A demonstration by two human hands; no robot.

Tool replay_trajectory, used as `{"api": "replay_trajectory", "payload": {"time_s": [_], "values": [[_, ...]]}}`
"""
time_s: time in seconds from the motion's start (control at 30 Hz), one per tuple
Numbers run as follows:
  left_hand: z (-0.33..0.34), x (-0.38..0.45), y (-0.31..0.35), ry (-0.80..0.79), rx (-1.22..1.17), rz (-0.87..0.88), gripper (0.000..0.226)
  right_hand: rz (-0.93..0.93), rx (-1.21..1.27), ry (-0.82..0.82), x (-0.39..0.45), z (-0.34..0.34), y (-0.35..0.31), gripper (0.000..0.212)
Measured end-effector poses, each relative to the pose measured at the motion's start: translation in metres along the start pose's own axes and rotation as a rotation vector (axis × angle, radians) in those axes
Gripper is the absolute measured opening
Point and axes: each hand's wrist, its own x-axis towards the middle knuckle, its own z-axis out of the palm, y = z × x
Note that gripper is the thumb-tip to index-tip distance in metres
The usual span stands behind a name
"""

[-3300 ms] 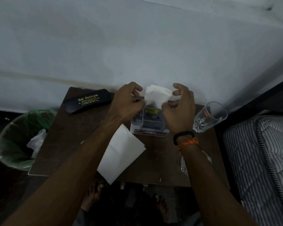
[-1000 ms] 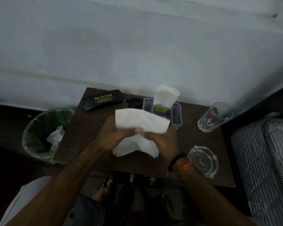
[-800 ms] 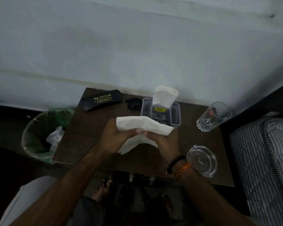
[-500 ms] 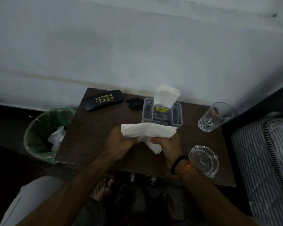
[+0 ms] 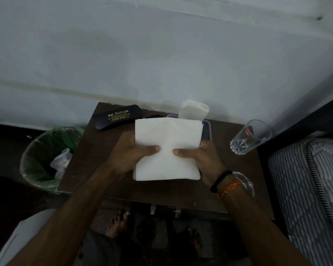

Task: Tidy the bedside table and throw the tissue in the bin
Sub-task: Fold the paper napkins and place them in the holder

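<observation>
Both hands hold a white folded tissue (image 5: 167, 148) flat above the middle of the dark brown bedside table (image 5: 88, 150). My left hand (image 5: 131, 152) grips its left edge with the thumb on top. My right hand (image 5: 202, 160) grips its right edge the same way. Behind the tissue, a stack of folded white tissues (image 5: 193, 111) stands upright in a grey plastic box (image 5: 207, 129), which is mostly hidden. A green-lined bin (image 5: 44, 160) with crumpled white waste inside stands on the floor left of the table.
A black spectacle case (image 5: 116, 117) with gold lettering lies at the table's back left. A clear drinking glass (image 5: 248, 140) stands at the right. A glass ashtray (image 5: 246, 184) is partly hidden by my right wrist. A striped mattress (image 5: 306, 189) lies at the right.
The tissue has gone from a crumpled, half-folded strip to a flat square sheet held wide between both hands. It is raised and covers most of the grey box.
</observation>
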Motion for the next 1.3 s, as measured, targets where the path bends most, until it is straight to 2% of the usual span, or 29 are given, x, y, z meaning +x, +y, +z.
{"api": "replay_trajectory", "payload": {"time_s": [0.2,0.4,0.63,0.77,0.9,1.07,1.17,1.3], "values": [[0.008,0.002,0.014,-0.055,-0.127,-0.087,0.050,0.060,0.032,-0.055,0.003,-0.003,-0.013,0.047],[0.021,0.006,0.018,0.021,-0.177,-0.134,0.039,0.053,0.086,-0.036,0.002,0.000,-0.015,0.045],[0.023,0.011,0.020,0.073,-0.133,-0.091,0.047,0.023,0.102,0.000,0.003,0.003,-0.016,0.047],[0.031,0.013,0.016,0.121,-0.053,-0.019,0.061,0.012,0.011,0.138,0.006,0.005,-0.010,0.043],[0.040,0.012,0.014,0.145,-0.022,0.043,0.065,0.000,-0.088,0.212,0.004,0.010,-0.010,0.041],[0.050,0.009,0.016,0.104,-0.114,-0.022,0.051,-0.065,-0.176,0.211,0.000,0.020,-0.010,0.045],[0.056,0.009,0.015,0.163,-0.134,-0.093,0.051,-0.117,-0.279,0.237,-0.004,0.030,-0.009,0.047],[0.064,0.010,0.018,0.184,-0.186,-0.043,0.048,-0.185,-0.414,0.246,-0.010,0.044,-0.008,0.063]]}}
